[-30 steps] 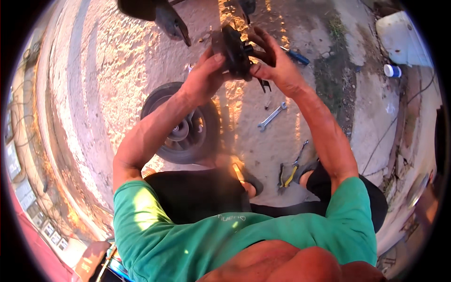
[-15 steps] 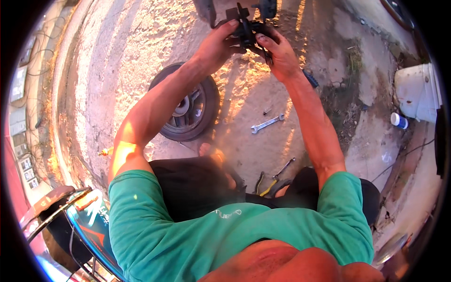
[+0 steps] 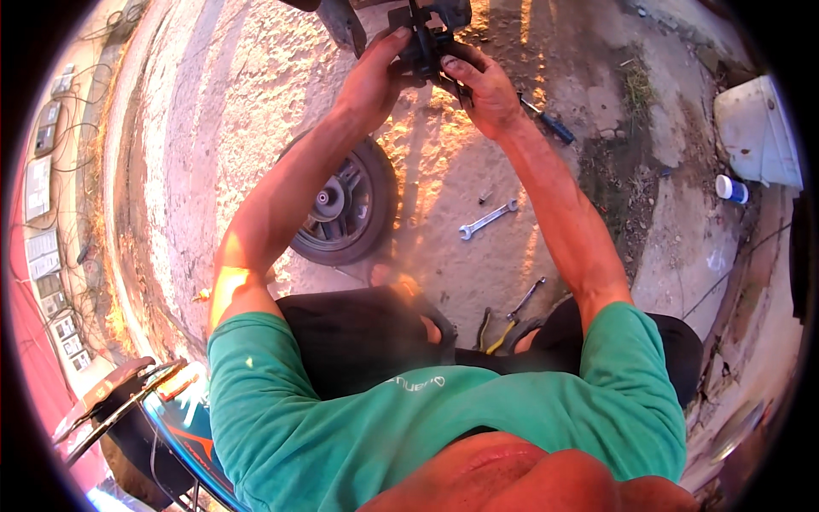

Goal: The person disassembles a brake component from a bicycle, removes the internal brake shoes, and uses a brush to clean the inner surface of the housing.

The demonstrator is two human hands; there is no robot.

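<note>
Out in front of me, both hands are closed around a dark mechanical part (image 3: 423,53) with plates and a thin upright piece; its exact kind is unclear. My left hand (image 3: 369,84) grips it from the left, thumb on top. On the other side, my right hand (image 3: 485,96) presses its thumb against the part's lower right. Grey and black pieces (image 3: 343,24) hang right behind it at the upper edge, and whether they join it I cannot tell. A spoked wheel with a black tyre (image 3: 372,200) lies on the ground beneath my left forearm.
Between my arms lie an open-ended spanner (image 3: 488,219) and a small metal piece (image 3: 485,197). Yellow-handled pliers (image 3: 502,335) and a thin metal tool (image 3: 527,299) rest near my feet. Past my right wrist is a dark-handled tool (image 3: 556,128). A white-and-blue container (image 3: 731,189) stands at right.
The view has shifted slightly, and my hands with the dark part now appear a little farther left and higher. More of the wheel and the dark-handled tool shows. Both hands keep their hold.
</note>
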